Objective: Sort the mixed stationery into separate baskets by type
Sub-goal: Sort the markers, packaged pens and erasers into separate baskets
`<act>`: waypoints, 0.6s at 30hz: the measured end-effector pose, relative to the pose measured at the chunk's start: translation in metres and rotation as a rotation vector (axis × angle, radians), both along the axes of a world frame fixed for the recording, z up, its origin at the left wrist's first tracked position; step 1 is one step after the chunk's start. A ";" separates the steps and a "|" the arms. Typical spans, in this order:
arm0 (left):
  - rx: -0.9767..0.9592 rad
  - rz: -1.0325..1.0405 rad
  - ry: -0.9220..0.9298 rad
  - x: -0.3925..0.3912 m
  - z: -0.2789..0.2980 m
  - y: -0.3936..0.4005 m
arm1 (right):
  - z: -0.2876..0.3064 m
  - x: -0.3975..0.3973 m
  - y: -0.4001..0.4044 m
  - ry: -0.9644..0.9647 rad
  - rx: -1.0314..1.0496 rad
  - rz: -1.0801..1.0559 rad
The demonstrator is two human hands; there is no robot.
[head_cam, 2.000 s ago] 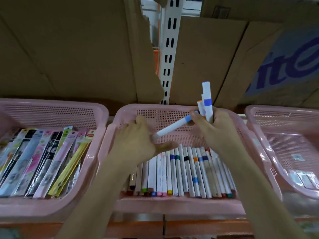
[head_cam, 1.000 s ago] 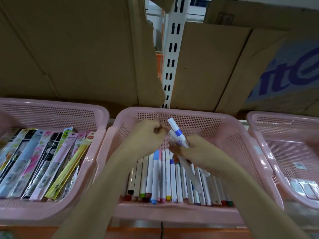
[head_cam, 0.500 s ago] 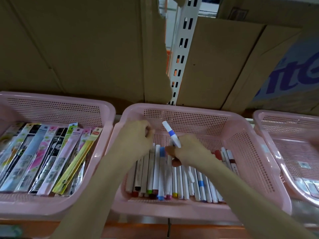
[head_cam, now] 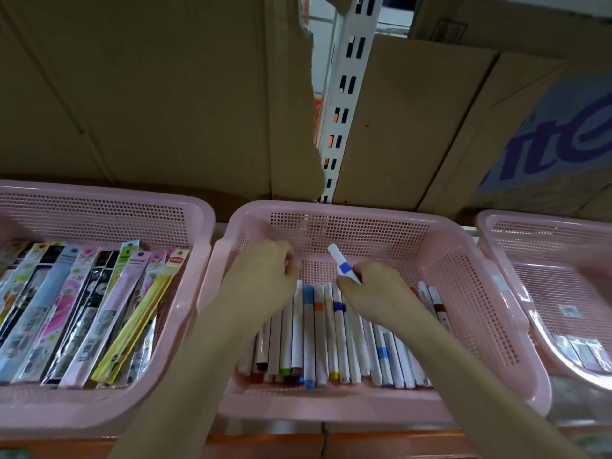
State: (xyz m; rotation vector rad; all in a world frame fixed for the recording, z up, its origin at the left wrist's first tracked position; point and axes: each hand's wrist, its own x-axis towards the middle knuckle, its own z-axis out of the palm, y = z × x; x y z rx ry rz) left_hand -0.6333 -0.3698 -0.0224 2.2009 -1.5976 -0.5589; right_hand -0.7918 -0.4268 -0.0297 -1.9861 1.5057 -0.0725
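We see both hands inside the middle basket (head_cam: 490, 293). The right hand (head_cam: 377, 289) grips a white marker (head_cam: 342, 265) with a blue band; its upper end tilts up and away from us, over the basket's back half. The left hand (head_cam: 261, 276) sits with fingers curled at the far ends of the markers (head_cam: 318, 339) lying side by side in the basket (what it holds, if anything, we cannot tell). The left basket (head_cam: 106, 207) holds flat packets (head_cam: 82, 309) laid in a row. The right basket (head_cam: 516, 223) holds a few small packs (head_cam: 583, 356) near its front. Cardboard boxes (head_cam: 149, 94) stand behind the baskets.
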 end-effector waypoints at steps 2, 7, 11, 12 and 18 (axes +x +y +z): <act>0.006 -0.002 -0.001 -0.001 0.000 0.001 | 0.000 0.005 0.001 -0.027 -0.030 -0.009; 0.006 0.018 -0.005 -0.002 0.000 0.003 | -0.005 0.016 0.003 0.049 0.084 0.036; -0.027 0.010 0.049 0.000 0.003 0.008 | 0.001 0.007 0.004 0.049 0.062 0.033; -0.028 -0.003 0.059 0.001 0.005 0.009 | 0.004 0.003 0.003 0.040 0.038 0.016; -0.012 -0.087 0.153 0.001 0.010 0.017 | 0.013 -0.008 0.007 0.080 -0.057 -0.050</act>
